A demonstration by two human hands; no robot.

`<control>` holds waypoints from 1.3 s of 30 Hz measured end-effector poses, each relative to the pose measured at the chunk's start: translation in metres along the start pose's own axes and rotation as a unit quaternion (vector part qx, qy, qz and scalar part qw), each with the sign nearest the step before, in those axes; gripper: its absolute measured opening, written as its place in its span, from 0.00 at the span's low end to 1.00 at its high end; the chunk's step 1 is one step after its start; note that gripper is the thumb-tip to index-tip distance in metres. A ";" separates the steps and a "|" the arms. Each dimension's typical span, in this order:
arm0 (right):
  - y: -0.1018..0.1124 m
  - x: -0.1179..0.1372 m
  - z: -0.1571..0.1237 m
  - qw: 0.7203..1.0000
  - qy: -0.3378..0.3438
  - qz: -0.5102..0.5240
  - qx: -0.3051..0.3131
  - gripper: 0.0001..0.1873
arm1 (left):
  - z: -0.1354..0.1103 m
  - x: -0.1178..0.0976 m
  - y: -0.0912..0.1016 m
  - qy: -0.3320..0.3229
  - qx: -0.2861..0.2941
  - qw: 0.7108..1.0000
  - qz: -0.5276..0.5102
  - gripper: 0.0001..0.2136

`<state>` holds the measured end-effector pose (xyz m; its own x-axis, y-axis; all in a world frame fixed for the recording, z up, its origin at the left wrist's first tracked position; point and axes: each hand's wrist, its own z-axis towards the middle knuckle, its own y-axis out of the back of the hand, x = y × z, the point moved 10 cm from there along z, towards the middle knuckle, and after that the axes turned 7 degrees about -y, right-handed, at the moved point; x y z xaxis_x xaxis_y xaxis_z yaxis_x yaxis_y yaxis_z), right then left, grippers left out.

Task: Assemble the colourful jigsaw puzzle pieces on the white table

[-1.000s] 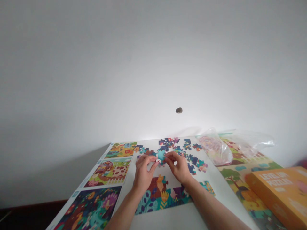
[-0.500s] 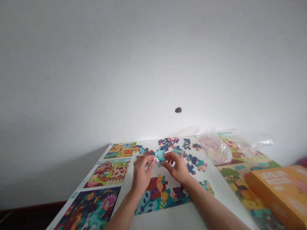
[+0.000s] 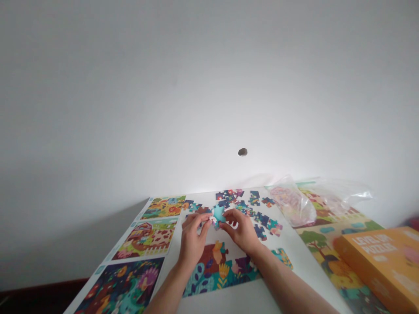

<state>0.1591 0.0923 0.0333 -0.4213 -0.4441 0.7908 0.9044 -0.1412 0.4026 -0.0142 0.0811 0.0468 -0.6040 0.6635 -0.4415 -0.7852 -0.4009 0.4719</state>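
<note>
Pinching a teal jigsaw piece (image 3: 218, 213) from opposite sides between left hand (image 3: 193, 237) and right hand (image 3: 240, 231), both half-closed, fingertips on its edges. Piece likely light, stiff cardboard, best held by the edges; tabs probably easy to bend. Held just above a white table (image 3: 235, 296), amid loose jigsaw pieces (image 3: 260, 232), beyond a partly assembled jigsaw puzzle (image 3: 219, 266). Forearms angling inward from the lower frame, wrists raised.

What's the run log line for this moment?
left hand: at teal jigsaw piece | right hand: at same piece | nearest table: part-assembled jigsaw | beyond: loose jigsaw pieces | far right: orange puzzle box
</note>
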 end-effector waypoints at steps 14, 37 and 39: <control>0.000 0.001 0.000 1.000 -0.003 -0.026 -0.002 0.10 | 0.007 -0.021 0.013 -0.035 -0.021 0.992 0.123 0.06; 0.027 -0.017 0.002 0.968 -0.102 -0.199 -0.116 0.07 | -0.007 -0.007 -0.032 -0.017 0.170 0.976 0.131 0.10; 0.027 -0.022 0.002 0.958 -0.127 -0.235 -0.106 0.07 | -0.012 -0.008 -0.041 -0.011 0.218 0.967 0.129 0.11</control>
<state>0.1927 0.1002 0.0277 -0.7634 -0.0622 0.6429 0.5932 -0.4614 0.6598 0.0212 0.0845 0.0225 -0.7653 0.5924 -0.2517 -0.4739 -0.2539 0.8432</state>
